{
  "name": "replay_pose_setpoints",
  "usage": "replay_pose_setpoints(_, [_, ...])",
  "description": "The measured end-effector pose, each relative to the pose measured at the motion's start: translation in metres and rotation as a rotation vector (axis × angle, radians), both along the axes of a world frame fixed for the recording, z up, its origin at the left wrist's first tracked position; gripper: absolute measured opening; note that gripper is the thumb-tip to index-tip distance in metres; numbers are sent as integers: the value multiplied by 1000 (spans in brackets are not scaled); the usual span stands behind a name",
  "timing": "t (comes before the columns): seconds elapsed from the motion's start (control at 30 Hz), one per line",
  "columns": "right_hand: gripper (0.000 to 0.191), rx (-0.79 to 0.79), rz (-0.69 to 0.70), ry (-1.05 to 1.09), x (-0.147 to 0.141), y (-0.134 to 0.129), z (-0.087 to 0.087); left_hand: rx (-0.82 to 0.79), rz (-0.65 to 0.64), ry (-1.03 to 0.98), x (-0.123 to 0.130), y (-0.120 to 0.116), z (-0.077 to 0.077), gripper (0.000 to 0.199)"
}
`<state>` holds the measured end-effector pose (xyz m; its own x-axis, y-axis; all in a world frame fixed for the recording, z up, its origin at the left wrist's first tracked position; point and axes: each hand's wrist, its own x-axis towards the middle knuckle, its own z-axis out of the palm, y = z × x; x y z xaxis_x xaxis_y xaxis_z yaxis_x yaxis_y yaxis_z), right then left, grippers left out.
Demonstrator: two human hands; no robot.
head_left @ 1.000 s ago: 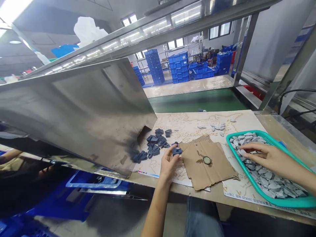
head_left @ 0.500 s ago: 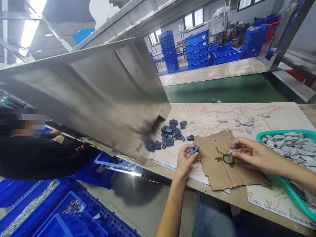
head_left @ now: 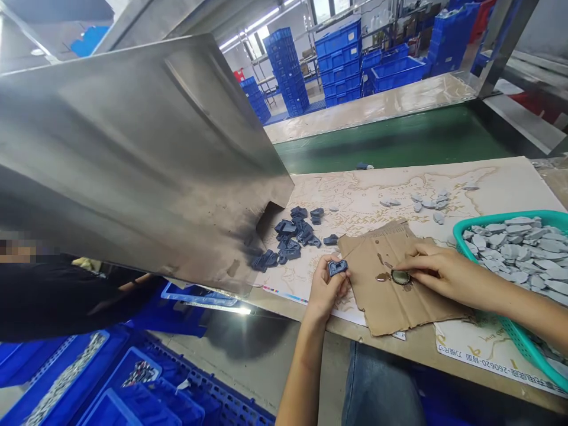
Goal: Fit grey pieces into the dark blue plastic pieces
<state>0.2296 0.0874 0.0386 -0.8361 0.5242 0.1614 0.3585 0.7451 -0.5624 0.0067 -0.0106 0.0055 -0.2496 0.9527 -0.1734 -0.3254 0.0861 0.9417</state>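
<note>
My left hand (head_left: pixel 326 285) grips a small dark blue-grey plastic part (head_left: pixel 338 268) with a slot in its face, between thumb and fingers. At the bottle cap (head_left: pixel 400 277), my right hand (head_left: pixel 428 269) has its fingertips pinched together over the rim. The small light grey piece in that pinch is almost wholly hidden by the fingers. The cap holds some liquid and rests on a torn sheet of brown cardboard (head_left: pixel 381 316). Wet spots (head_left: pixel 382 277) mark the cardboard beside it. A heap of dark plastic parts (head_left: pixel 295 232) lies left of the cardboard.
A green basket (head_left: pixel 459 228) full of light grey pieces (head_left: pixel 517 251) stands at the right. More grey pieces (head_left: pixel 428 204) lie scattered on the map-printed sheet (head_left: pixel 355 189). A metal panel (head_left: pixel 177 160) slants up at the left; beyond it sits a person in dark clothing (head_left: pixel 66 299).
My right hand has lowered the light grey piece to the bottle cap, its fingertips now at the rim. My left hand still holds the dark part. The camera view has shifted slightly.
</note>
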Motion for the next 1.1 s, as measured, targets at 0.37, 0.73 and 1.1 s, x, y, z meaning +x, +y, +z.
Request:
replay_pose_setpoints(0.37, [48,-71,-30,-16,0,-1,-3,-45,85,-21,-2,1,-3,43])
replay_pose_setpoints(0.73, [47,-140,-21,-18,-2,-1,3,-32,75,0,-1,2,-1,47])
replay_pose_setpoints(1.1, [44,-83,-7,-38,-3,-6,3,36,65,19,-3,2,-4,52])
